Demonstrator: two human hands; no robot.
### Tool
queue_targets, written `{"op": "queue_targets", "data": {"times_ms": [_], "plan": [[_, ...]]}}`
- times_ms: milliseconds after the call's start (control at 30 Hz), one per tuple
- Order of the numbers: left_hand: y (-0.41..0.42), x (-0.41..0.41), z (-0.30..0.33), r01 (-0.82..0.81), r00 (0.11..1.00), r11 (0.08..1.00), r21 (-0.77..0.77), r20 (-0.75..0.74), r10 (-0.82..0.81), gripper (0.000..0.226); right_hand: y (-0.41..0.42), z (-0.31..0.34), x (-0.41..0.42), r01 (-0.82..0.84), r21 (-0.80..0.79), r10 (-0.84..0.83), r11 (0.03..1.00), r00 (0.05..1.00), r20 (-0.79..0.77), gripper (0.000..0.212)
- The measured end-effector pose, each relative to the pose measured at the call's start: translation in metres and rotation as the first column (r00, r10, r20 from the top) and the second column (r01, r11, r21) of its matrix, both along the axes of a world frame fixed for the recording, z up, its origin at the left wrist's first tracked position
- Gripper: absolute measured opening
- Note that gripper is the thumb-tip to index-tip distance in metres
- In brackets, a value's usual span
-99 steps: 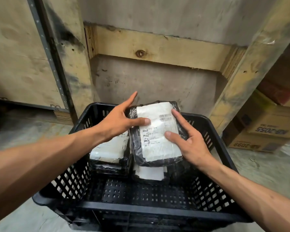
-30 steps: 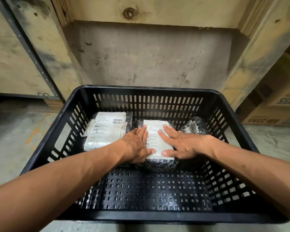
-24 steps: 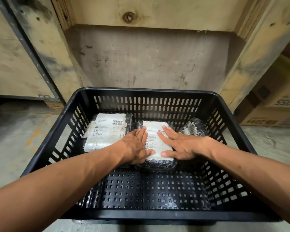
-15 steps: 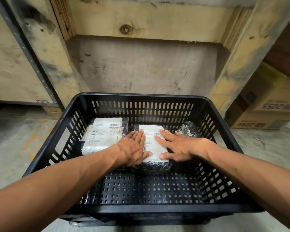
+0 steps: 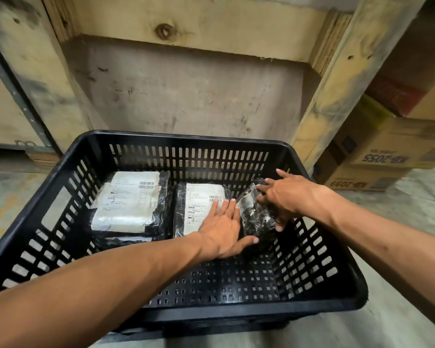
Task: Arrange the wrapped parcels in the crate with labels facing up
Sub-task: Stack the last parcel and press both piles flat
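A black slotted crate (image 5: 196, 140) stands on the floor in front of me. In its far half lie two black-wrapped parcels with white labels up: a left parcel (image 5: 128, 202) and a middle parcel (image 5: 199, 204). A third parcel (image 5: 255, 214), wrapped in shiny black film, leans tilted at the right, and its label cannot be seen. My left hand (image 5: 224, 232) rests flat, fingers spread, on the near right part of the middle parcel. My right hand (image 5: 289, 197) grips the tilted parcel from above and from its right side.
A wooden pallet frame (image 5: 186, 23) and grey wall rise right behind the crate. Stacked cardboard boxes (image 5: 379, 156) stand at the right. The near half of the crate floor (image 5: 224, 285) holds nothing. Concrete floor lies on both sides.
My right hand has left the middle parcel and taken hold of the tilted parcel at the right. My left hand has slid a little right on the middle parcel.
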State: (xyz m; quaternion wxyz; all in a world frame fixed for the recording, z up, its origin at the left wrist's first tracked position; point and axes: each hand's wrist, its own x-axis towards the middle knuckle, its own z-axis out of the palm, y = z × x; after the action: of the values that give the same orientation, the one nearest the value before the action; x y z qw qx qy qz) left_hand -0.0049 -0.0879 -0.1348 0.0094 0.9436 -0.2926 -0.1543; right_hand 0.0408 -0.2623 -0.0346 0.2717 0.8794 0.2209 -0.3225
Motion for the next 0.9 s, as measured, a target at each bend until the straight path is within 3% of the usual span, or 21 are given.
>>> {"op": "queue_targets", "data": {"times_ms": [167,367,533,633,733,900], "plan": [[-0.033,0.003,0.0,-0.121,0.99,0.989,-0.088,-0.088,0.114,0.093,-0.007,-0.001,0.015,-0.019,0.043,0.019,0.999,1.0,-0.005,0.092],[-0.036,0.008,-0.011,-0.067,0.997,0.982,-0.178,-0.061,0.056,0.093,-0.007,0.0,0.011,-0.004,0.015,0.004,1.0,0.999,0.035,0.083],[-0.035,0.006,-0.017,-0.079,0.997,0.955,-0.285,-0.033,0.072,0.074,-0.003,0.003,0.006,-0.056,0.014,0.056,0.998,0.998,0.029,0.082],[-0.029,0.004,-0.019,-0.125,0.992,0.922,-0.365,-0.066,0.108,0.067,-0.001,0.008,0.001,-0.122,0.092,0.121,0.988,0.993,0.011,0.05],[-0.024,0.002,-0.017,-0.215,0.976,0.85,-0.482,-0.147,0.163,0.055,-0.003,0.012,-0.008,-0.206,0.186,0.196,0.961,0.978,0.072,0.026],[-0.019,-0.009,0.0,-0.378,0.923,0.64,-0.669,-0.329,0.201,0.052,-0.019,0.027,-0.012,-0.211,0.433,0.15,0.876,0.974,0.171,0.024]]}}
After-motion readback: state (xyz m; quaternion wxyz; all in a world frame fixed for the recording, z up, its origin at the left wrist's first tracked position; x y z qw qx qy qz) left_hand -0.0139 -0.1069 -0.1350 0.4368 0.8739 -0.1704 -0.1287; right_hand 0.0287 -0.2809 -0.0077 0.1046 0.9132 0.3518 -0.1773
